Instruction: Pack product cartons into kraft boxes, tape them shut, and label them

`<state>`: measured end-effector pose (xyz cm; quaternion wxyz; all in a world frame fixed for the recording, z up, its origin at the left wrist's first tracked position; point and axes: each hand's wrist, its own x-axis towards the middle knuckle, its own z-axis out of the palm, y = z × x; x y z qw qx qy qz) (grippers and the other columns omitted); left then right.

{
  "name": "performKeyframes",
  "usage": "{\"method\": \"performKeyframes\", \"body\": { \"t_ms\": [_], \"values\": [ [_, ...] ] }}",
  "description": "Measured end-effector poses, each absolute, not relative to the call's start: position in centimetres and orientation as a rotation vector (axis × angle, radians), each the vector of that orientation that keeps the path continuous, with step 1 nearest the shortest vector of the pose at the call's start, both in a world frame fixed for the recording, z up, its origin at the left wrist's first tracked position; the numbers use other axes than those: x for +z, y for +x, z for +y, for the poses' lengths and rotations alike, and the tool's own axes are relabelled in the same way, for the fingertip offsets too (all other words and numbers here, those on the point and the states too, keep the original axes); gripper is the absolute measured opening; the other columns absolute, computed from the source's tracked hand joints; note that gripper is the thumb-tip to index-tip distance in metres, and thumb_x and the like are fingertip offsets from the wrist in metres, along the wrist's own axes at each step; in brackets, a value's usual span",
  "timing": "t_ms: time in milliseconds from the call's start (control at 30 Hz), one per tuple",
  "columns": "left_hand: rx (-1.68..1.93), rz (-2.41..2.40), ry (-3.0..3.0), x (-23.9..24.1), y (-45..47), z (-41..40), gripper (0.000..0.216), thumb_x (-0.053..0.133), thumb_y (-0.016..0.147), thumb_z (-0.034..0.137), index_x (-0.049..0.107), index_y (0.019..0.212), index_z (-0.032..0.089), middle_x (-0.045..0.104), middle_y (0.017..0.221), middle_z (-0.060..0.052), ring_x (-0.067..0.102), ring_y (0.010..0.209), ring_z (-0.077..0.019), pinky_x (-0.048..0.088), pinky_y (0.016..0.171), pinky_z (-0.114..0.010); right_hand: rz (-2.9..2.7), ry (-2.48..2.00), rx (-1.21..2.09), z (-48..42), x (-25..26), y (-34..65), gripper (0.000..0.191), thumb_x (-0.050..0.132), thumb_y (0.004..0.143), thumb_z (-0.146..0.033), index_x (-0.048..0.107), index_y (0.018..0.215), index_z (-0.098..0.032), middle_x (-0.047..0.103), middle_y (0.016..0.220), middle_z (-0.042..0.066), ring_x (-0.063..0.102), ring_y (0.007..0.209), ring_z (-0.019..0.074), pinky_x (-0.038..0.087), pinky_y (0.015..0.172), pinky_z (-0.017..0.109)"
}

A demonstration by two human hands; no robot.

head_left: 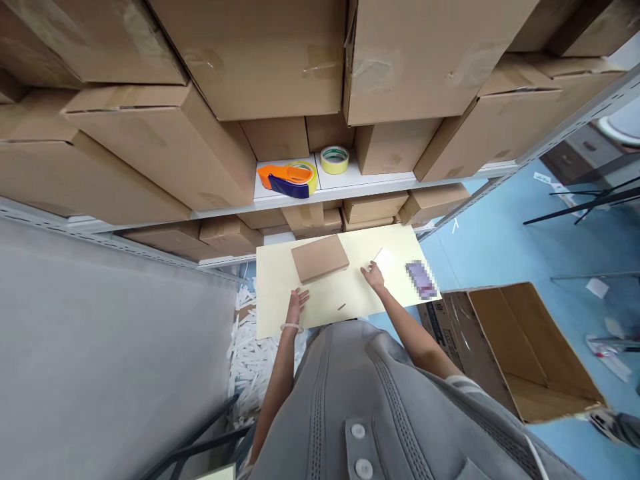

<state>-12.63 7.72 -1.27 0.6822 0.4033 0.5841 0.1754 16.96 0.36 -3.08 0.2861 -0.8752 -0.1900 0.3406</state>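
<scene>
A small flat brown cardboard box (pixel 320 258) lies on a pale yellow table (pixel 280 313). My left hand (pixel 297 303) rests on the table just in front of the box's near left corner, fingers stretched out and holding nothing. My right hand (pixel 373 275) reaches to the right of the box, and its fingers touch or pinch a small white card (pixel 385 259) lying on the table. A little dark object (pixel 341 307) lies on the table between my hands.
A blurred purple item (pixel 421 279) sits at the table's right edge. An orange and blue tape dispenser (pixel 286 179) and a yellow tape roll (pixel 335 159) rest on a white shelf among stacked cartons. An open cardboard box (pixel 530 350) stands on the blue floor, right. White scraps (pixel 250 353) litter the floor, left.
</scene>
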Motion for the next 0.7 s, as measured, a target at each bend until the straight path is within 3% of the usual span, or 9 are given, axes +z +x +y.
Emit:
{"method": "performKeyframes", "body": {
  "t_ms": [100, 233, 400, 533, 700],
  "values": [
    [0.366, 1.317, 0.894, -1.4, -13.4, 7.0, 0.060, 0.013, 0.097, 0.057, 0.041, 0.136, 0.021, 0.055, 0.138, -0.016, 0.058, 0.123, -0.0233, 0.034, 0.106, -0.049, -0.451, -2.468, 0.826, -0.4, -3.1, 20.4, 0.074, 0.060, 0.079, -0.034, 0.034, 0.143, -0.011, 0.033, 0.150, 0.025, 0.034, 0.139, 0.0359, 0.024, 0.113, 0.053],
    [0.349, 1.337, 0.894, -1.6, -14.1, 5.8, 0.059, 0.020, 0.094, 0.061, 0.047, 0.129, 0.021, 0.060, 0.132, -0.017, 0.063, 0.115, -0.0248, 0.038, 0.102, -0.047, -0.707, -2.582, 0.765, -0.2, -3.8, 22.7, 0.083, 0.069, 0.071, -0.024, 0.033, 0.144, -0.013, 0.021, 0.157, 0.021, 0.016, 0.146, 0.0329, 0.010, 0.117, 0.051],
    [0.307, 1.395, 0.931, -1.8, -14.5, 4.3, 0.059, 0.022, 0.094, 0.059, 0.048, 0.128, 0.019, 0.062, 0.128, -0.018, 0.065, 0.111, -0.0253, 0.040, 0.099, -0.046, -1.186, -2.824, 0.829, 0.3, -5.7, 22.0, 0.082, 0.068, 0.073, -0.022, 0.031, 0.144, -0.006, 0.030, 0.150, 0.031, 0.036, 0.137, 0.0365, 0.018, 0.112, 0.050],
    [0.266, 1.423, 0.950, -2.1, -14.9, 3.3, 0.062, 0.022, 0.094, 0.060, 0.047, 0.129, 0.017, 0.063, 0.127, -0.019, 0.066, 0.109, -0.0251, 0.041, 0.097, -0.044, -1.302, -2.826, 0.810, 0.2, -6.3, 21.5, 0.075, 0.061, 0.078, -0.018, 0.030, 0.142, 0.004, 0.029, 0.146, 0.039, 0.040, 0.134, 0.0391, 0.026, 0.107, 0.047],
    [0.234, 1.393, 0.978, -1.8, -14.2, 3.4, 0.068, 0.023, 0.090, 0.067, 0.050, 0.126, 0.017, 0.064, 0.125, -0.019, 0.065, 0.109, -0.0264, 0.043, 0.093, -0.043, -1.425, -2.834, 0.786, -0.2, -5.9, 22.4, 0.062, 0.055, 0.080, -0.012, 0.037, 0.139, 0.002, 0.045, 0.136, 0.034, 0.051, 0.124, 0.0344, 0.030, 0.104, 0.043]
  ]
}}
